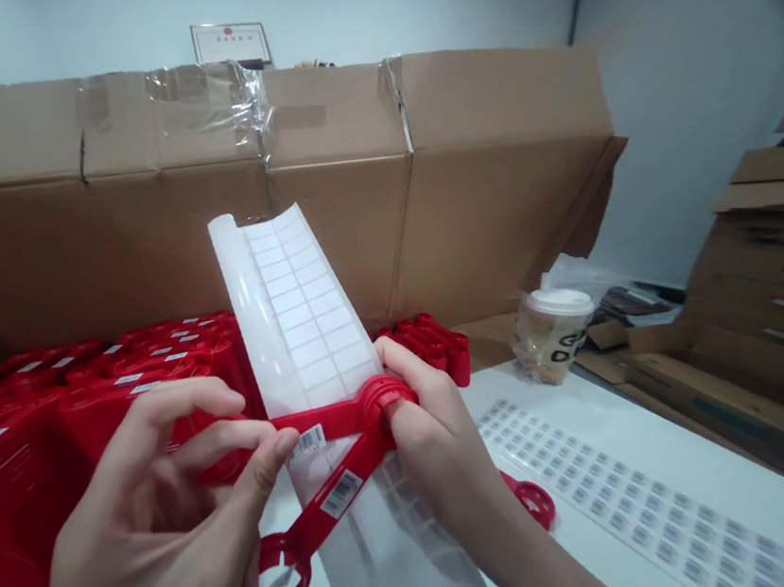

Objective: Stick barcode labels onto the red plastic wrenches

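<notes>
My right hand (pixel 442 435) is closed around the round end of a red plastic strip (pixel 340 421) with a barcode label (pixel 307 442). A second red plastic strip (pixel 318 523), ending in an open ring at lower left, slants down from the same grip and bears another barcode label (pixel 341 494). My left hand (pixel 155 522) pinches the first strip's left end between thumb and fingers, beside its label. A small pale piece lies across the lower ring; I cannot make out what it is. Behind the strips is a curled sheet of white labels (pixel 312 313).
Stacked red plastic pieces (pixel 19 511) with labels fill the left side; more red strips (pixel 431 346) lie behind my right hand. A barcode sheet (pixel 622 484) and another red strip's end (pixel 534 503) lie on the white table. A lidded cup (pixel 558 335) and cardboard boxes (pixel 497 100) stand beyond.
</notes>
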